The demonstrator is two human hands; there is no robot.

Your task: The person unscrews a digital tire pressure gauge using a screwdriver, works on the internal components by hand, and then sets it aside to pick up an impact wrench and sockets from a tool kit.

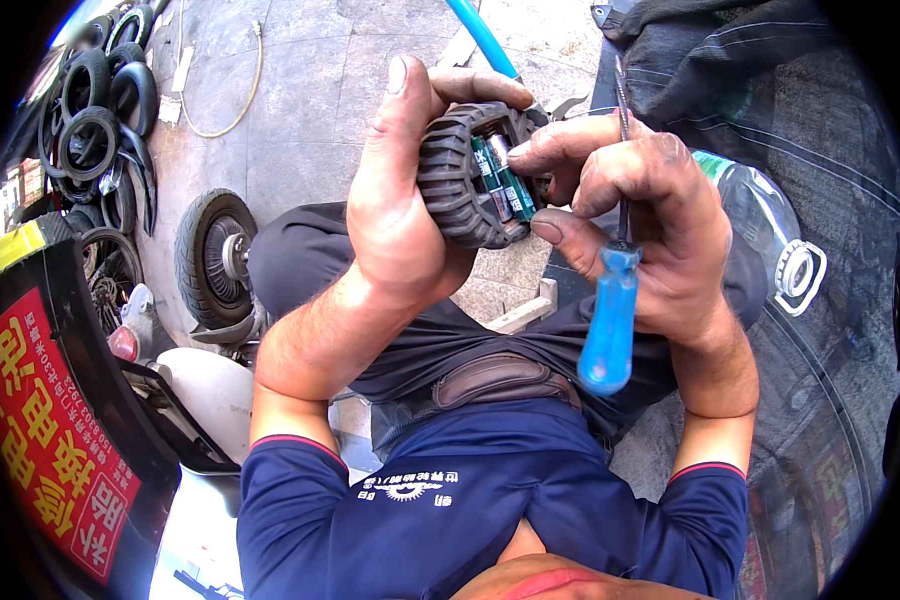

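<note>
While the left hand (395, 210) wraps tightly around a ribbed dark rubber device (460, 180) raised above the lap, its open compartment shows green batteries (500, 180). The right hand (650, 210) presses thumb and forefinger on them, its other fingers clamping a blue-handled screwdriver (610, 320).

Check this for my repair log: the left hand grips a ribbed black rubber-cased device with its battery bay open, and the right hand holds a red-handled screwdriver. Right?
Not quite. In the head view the right hand holds a blue-handled screwdriver, not red. The left hand does grip the ribbed black rubber-cased device, battery bay open.
</note>
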